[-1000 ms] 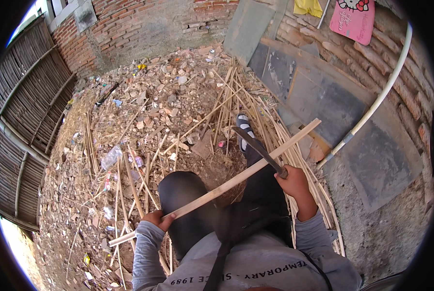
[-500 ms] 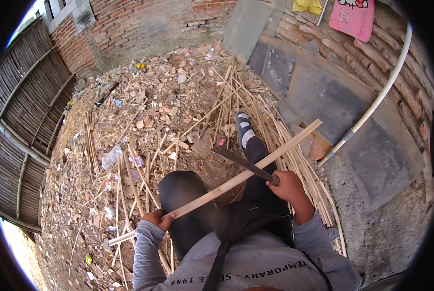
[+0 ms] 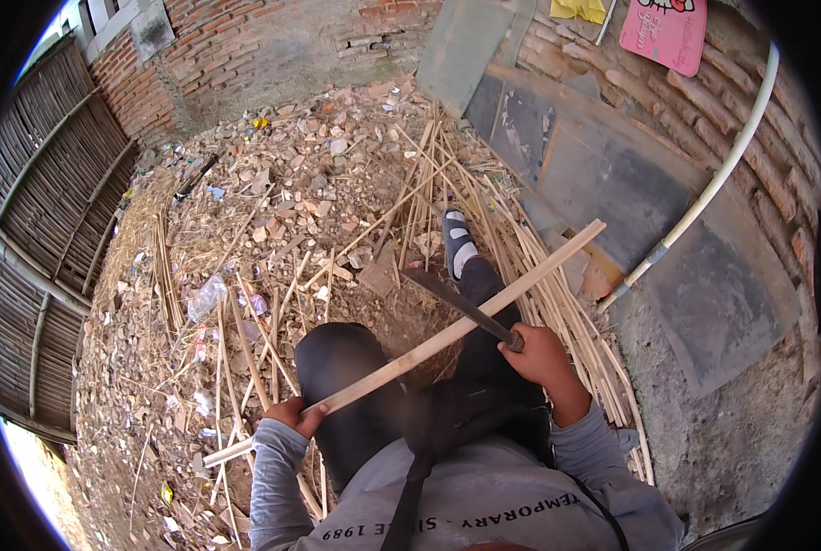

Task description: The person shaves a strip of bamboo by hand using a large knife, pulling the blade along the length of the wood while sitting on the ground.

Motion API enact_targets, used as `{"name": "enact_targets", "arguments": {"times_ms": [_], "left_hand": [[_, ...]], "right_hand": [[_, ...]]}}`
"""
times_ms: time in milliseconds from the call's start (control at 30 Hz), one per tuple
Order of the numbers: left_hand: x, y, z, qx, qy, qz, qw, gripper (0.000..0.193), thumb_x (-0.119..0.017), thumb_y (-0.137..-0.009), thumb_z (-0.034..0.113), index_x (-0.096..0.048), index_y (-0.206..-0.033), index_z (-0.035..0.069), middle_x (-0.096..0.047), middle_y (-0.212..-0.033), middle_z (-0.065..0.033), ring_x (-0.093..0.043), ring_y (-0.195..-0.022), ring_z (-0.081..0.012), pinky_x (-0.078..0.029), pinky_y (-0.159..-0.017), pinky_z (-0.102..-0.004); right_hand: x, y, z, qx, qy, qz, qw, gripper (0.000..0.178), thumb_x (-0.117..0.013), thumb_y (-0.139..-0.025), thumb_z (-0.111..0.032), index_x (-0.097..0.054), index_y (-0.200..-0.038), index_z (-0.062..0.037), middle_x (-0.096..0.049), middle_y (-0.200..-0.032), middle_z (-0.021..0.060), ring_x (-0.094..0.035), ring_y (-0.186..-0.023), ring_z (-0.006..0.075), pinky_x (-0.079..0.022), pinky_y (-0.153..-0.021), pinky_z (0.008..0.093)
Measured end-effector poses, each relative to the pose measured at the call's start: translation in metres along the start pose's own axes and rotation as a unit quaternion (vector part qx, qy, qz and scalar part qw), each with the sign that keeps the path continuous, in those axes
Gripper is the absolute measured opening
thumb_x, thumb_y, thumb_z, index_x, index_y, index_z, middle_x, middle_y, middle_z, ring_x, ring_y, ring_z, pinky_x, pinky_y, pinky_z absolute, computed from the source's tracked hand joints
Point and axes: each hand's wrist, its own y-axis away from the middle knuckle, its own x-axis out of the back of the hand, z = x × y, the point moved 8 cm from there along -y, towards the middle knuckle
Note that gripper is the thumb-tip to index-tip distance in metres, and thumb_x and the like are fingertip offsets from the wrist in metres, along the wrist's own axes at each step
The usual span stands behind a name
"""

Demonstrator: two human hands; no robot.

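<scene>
A long, pale bamboo strip (image 3: 401, 365) slants across my legs, its lower end past my left sleeve and its far end up to the right. Near that lower end, my left hand (image 3: 293, 416) is closed around the strip by my left knee. My right hand (image 3: 541, 354) grips a machete (image 3: 456, 300) by its handle end, the dark blade pointing up and left. The blade crosses the strip at its middle; whether the two press together I cannot tell.
A pile of split bamboo strips (image 3: 543, 292) lies beside my outstretched foot (image 3: 459, 243). More strips (image 3: 229, 367) lie at left on rubble-strewn ground. Dark boards (image 3: 617, 184) lean on the brick wall at right, near a pale pole (image 3: 718, 188). A bamboo fence (image 3: 39, 220) stands at left.
The view has shifted slightly. The machete and my right hand have moved a little to the left; both hands keep their grips.
</scene>
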Motion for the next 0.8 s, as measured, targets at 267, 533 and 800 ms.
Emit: {"name": "enact_targets", "arguments": {"times_ms": [267, 533, 800], "left_hand": [[-0.006, -0.002, -0.007, 0.002, 0.013, 0.015, 1.0, 0.071, -0.056, -0.086, 0.071, -0.069, -0.084, 0.001, -0.065, -0.07, -0.0242, -0.067, -0.076, -0.0457, -0.052, -0.07, -0.0501], [-0.008, -0.003, -0.004, -0.003, 0.0, 0.006, 1.0, 0.074, -0.052, -0.087, 0.073, -0.069, -0.085, 0.001, -0.065, -0.071, -0.0245, -0.067, -0.077, -0.0456, -0.052, -0.07, -0.0509], [-0.002, -0.002, -0.003, 0.012, 0.003, 0.007, 1.0, 0.075, -0.053, -0.085, 0.073, -0.071, -0.089, 0.001, -0.067, -0.074, -0.0254, -0.068, -0.079, -0.0454, -0.053, -0.072, -0.0501]], "right_hand": [[0.01, -0.009, 0.003, 0.014, 0.019, 0.011, 1.0, 0.026, -0.077, -0.08, -0.031, -0.065, -0.08, -0.0081, -0.064, -0.069, 0.0159, -0.064, -0.071, 0.0407, -0.049, -0.062, 0.049], [0.026, -0.009, 0.026, -0.043, -0.023, 0.063, 0.997, 0.027, -0.077, -0.081, -0.028, -0.067, -0.086, -0.0043, -0.065, -0.072, 0.0202, -0.065, -0.074, 0.0423, -0.05, -0.064, 0.0476], [-0.006, 0.0, 0.013, -0.006, -0.015, -0.013, 1.0, 0.025, -0.076, -0.08, -0.031, -0.066, -0.082, -0.0081, -0.065, -0.071, 0.0171, -0.065, -0.073, 0.0416, -0.049, -0.063, 0.0487]]}}
